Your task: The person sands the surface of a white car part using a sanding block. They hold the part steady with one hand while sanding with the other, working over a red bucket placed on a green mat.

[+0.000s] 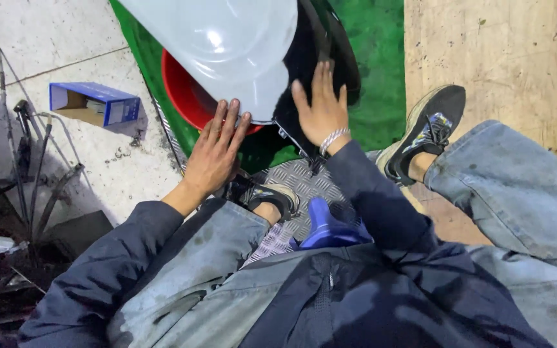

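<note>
The pale grey scooter body panel stands in the top middle of the view, a smooth, glossy, curved plastic shell, with a red part under its left edge and a black panel next to it on the right. It looks light and rather stiff, but thin plastic like this probably bends a little and can crack at the edges or clips, and the shiny surface seems slippery, so I judge the lower rim is the safer place to take hold, with both palms supporting. The left hand lies flat with fingers stretched, its tips touching the lower edge of the grey shell. The right hand, with a beaded bracelet on the wrist, presses open on the black panel just beside the shell; neither hand closes around anything. Below are the person's knees in stained jeans, a black sneaker, a checker metal plate, a green mat, and on the left a blue cardboard box on the concrete floor.
</note>
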